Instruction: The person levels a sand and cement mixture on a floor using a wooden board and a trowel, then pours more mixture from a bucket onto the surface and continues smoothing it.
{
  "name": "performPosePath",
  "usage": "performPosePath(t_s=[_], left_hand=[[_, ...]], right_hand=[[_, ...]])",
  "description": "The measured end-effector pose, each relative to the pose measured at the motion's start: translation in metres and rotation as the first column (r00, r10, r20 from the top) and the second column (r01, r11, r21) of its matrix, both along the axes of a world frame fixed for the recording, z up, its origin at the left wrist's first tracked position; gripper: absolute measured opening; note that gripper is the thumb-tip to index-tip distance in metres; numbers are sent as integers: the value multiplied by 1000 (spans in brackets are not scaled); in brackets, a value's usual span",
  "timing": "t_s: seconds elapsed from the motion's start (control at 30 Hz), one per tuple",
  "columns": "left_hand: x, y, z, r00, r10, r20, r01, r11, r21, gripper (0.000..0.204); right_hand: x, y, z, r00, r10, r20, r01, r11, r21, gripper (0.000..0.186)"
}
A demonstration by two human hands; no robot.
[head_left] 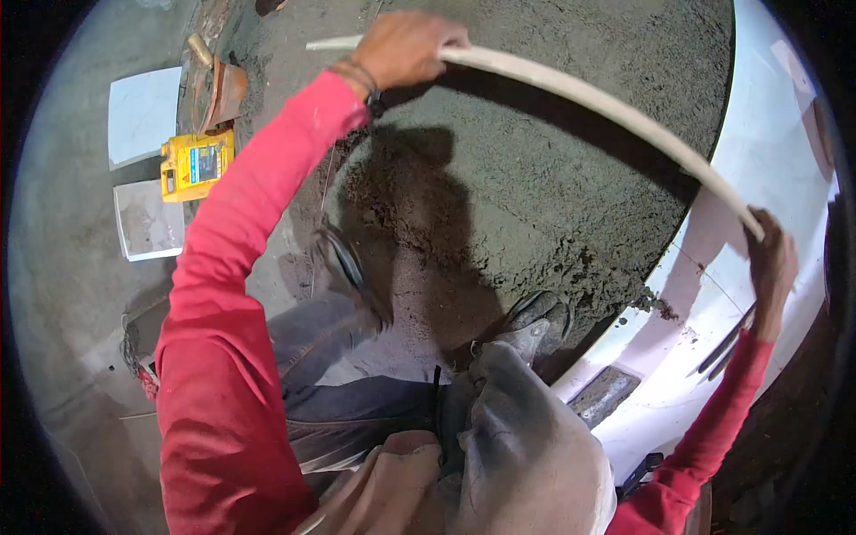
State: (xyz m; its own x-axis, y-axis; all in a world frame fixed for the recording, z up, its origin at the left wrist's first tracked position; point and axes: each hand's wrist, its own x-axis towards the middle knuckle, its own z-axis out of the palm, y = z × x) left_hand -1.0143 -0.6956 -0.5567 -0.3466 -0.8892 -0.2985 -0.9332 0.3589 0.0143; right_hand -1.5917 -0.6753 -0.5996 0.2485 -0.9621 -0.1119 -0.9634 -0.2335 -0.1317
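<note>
A long pale straightedge (580, 92), bowed by the lens, spans the view above a bed of wet grey mortar (571, 187). My left hand (406, 49) is closed around it near its far left end. At its right end, my right hand (772, 263) grips it with the fingers wrapped around the edge. The strip casts a dark shadow on the mortar, and whether it touches the surface I cannot tell. Looser, crumbly mortar (606, 276) lies along the near edge of the bed, close to my shoe (539, 316).
White tiled surface (687, 294) borders the mortar on the right; a mortar-smeared float (604, 394) lies there. At left are a yellow jug (198, 167), a white tile (143, 116), a grey-stained tile (147, 220) and a brownish container (230, 94). A thin string (328, 174) crosses the floor.
</note>
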Motion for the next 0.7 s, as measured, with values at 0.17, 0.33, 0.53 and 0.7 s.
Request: performPosePath(t_s=[0.17, 0.33, 0.53, 0.7], left_hand=[[22, 110, -8, 981, -191, -47, 168, 939, -301, 31], [27, 147, 1, 966, -121, -227, 96, 989, -116, 25], [33, 119, 6, 966, -150, -211, 159, 987, 28, 21], [48, 95, -4, 883, -334, -330, 298, 942, -156, 30]], right_hand=[[39, 105, 32, 988, 1, -154, 3, 1000, 26, 34], [65, 154, 54, 1000, -10, 26, 9, 998, 66, 29], [58, 137, 47, 973, -174, -153, 200, 964, 174, 30], [58, 115, 45, 958, -210, -194, 254, 936, 242, 49]])
